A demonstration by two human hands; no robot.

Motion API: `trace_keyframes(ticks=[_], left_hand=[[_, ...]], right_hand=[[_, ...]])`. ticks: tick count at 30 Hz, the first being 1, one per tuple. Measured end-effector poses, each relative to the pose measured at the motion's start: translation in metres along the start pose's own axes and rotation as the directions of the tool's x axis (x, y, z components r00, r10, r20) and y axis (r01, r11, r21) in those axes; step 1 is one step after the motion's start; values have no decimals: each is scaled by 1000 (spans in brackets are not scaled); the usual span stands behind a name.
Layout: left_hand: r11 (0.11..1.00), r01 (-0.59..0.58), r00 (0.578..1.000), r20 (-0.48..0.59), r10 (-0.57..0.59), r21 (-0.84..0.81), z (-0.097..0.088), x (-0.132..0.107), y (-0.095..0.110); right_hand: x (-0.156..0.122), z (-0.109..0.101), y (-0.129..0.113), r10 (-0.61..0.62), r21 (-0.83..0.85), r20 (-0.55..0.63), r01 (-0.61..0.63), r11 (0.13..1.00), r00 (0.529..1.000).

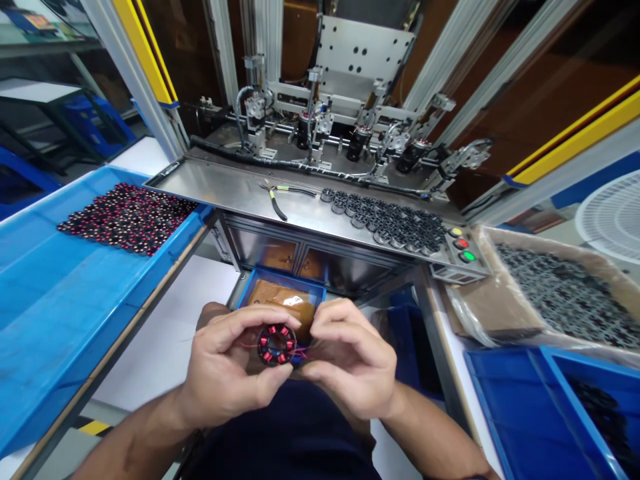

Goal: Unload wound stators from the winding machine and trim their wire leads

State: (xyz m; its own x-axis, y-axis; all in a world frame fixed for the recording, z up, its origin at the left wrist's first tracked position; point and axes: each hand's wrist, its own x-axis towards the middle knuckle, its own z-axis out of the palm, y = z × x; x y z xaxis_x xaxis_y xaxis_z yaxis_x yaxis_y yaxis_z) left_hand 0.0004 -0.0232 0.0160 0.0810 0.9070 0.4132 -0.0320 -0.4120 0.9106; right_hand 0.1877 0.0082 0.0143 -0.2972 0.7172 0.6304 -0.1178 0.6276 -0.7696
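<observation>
My left hand (227,363) grips a round black motor stator (261,345) wound with red copper wire, thumb below and fingers above its rim. Thin red and blue lead wires (300,353) run from the stator's right side toward my right hand (355,357). That hand is curled, its thumb and fingertips close around the wires; the exact pinch is partly hidden. Another thin red wire (249,345) sticks out on the left. Below and behind the hands lies a brown plastic-wrapped package (280,297) in a blue bin (253,279).
A blue tray (45,280) on the left carries many wound stators (133,220). Cutting pliers (274,200) and black plastic parts (395,223) lie on the metal ledge before a machine (360,137). At right are a button box (463,250), a carton of grey parts (565,293) and blue bins (510,393).
</observation>
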Motion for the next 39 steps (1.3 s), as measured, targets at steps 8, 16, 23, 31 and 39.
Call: trace_keyframes(ticks=[8,16,23,31,39], left_hand=[[896,303,951,170,-259,-326,4,1,-1],[759,467,881,304,-361,-453,4,2,-5],[985,7,1000,9,-5,-173,11,-7,-9],[980,-197,974,-123,190,-39,19,-13,-13],[965,107,994,12,-107,-239,12,-10,-15]], right_hand=[[31,-10,3,-257,9,250,263,965,933],[13,-8,-6,-354,-243,166,386,890,920],[-6,6,-10,-386,-397,-41,340,853,921],[-9,35,-15,-107,-202,-290,49,978,951],[-4,29,-7,-37,-166,-251,-6,986,967]])
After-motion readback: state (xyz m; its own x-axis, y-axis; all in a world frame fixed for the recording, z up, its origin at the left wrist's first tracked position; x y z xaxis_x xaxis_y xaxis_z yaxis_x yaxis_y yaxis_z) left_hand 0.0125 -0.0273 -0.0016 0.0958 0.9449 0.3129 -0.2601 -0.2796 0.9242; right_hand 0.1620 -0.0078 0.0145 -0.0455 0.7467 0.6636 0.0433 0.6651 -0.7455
